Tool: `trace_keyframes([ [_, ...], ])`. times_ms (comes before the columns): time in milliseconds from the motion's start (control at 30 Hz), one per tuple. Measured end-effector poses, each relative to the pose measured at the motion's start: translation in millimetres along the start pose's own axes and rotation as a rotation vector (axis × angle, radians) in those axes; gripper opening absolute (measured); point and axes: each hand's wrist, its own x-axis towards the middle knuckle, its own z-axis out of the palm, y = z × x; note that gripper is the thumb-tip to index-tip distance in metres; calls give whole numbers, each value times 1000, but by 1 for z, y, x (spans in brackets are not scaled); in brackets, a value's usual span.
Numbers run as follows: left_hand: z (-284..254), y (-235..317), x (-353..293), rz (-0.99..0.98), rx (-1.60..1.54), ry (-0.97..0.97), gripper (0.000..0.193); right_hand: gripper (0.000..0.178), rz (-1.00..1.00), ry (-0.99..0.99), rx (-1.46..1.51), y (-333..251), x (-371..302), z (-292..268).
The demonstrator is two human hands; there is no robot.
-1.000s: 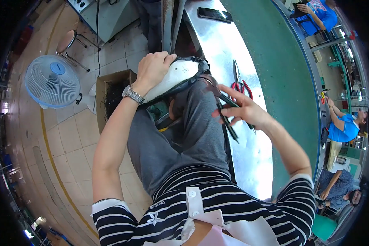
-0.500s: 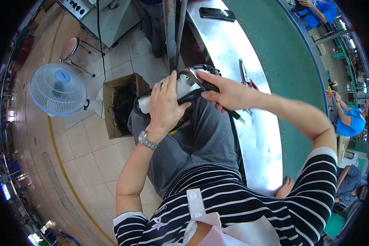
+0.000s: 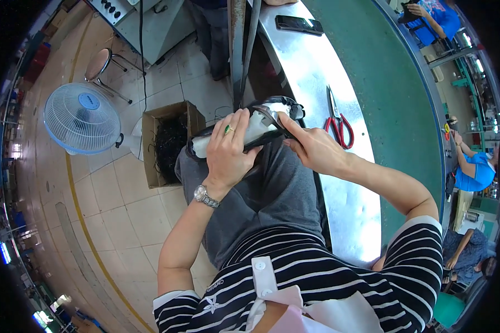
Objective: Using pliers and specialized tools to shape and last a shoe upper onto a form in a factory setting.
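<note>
Head cam: your L hand (image 3: 228, 147) grips the white-and-black shoe-shaped pc (image 3: 256, 126) over your lap (image 3: 283, 186), fingers pressed together, while your R hand's (image 3: 319, 149) fingers pinch dark pincers (image 3: 271, 115) at its white face, w/ red-handled scissors (image 3: 339, 126) on the metal bench (image 3: 347, 188) to the R.

The left forearm (image 3: 183, 236) was angled upward and inward from the left elbow (image 3: 175, 271). The left wrist (image 3: 217, 186) was nearly straight. The left hand (image 3: 226, 149) was clasped, back uppermost, its fingers (image 3: 235, 126) extended close together and its thumb (image 3: 252, 158) spread inward. The right forearm (image 3: 380, 180) ran inward from the bent right elbow (image 3: 421, 208). The right hand (image 3: 316, 147) was closed, one digit (image 3: 290, 124) extended along the upper side. Both hands were positioned near each other.
</note>
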Motion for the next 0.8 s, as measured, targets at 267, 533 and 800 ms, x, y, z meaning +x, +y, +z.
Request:
trace_keyframes([
  [267,5,-13,-5,158,137,-10,73,64,-68,-44,-740,-29,4,-23],
  [533,10,-13,-3,188,222,-9,69,63,155,248,239,-28,43,-43],
  [800,8,-10,-4,157,208,8,67,56,160,268,241,-36,38,-45],
])
